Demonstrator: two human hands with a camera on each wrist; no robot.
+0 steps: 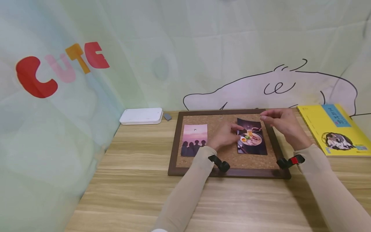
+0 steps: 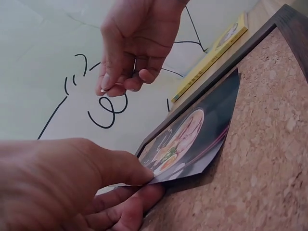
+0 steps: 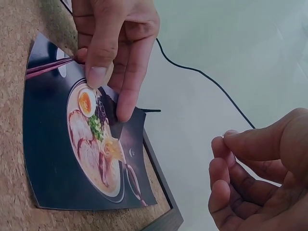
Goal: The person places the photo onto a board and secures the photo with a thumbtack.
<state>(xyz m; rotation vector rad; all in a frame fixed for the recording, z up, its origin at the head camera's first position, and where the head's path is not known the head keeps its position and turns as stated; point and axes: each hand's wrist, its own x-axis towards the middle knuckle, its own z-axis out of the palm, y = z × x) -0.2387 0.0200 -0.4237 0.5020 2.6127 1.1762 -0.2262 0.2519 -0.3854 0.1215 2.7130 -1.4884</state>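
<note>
My left hand (image 1: 226, 135) pinches the left edge of a photo card of a ramen bowl (image 1: 252, 140), thumb on the printed face and fingers behind. The card lies over the right part of a brown-framed corkboard (image 1: 249, 163), its held edge lifted from the cork in the left wrist view. Above the board's upper right corner, my right hand (image 1: 285, 124) pinches a tiny pale thumbtack (image 3: 223, 136) between thumb and forefinger, mostly hidden by the fingertips. A pink sunset photo card (image 1: 195, 135) with several silhouettes sits on the board's left, a silvery tack near its top.
The board lies on a wood-grain table (image 1: 136, 180). Behind its left corner are a white flat case (image 1: 141, 116) and a small grey block (image 1: 167, 117). A yellow book (image 1: 333, 132) lies to the right. Printed fabric (image 1: 162, 64) hangs along the back and left.
</note>
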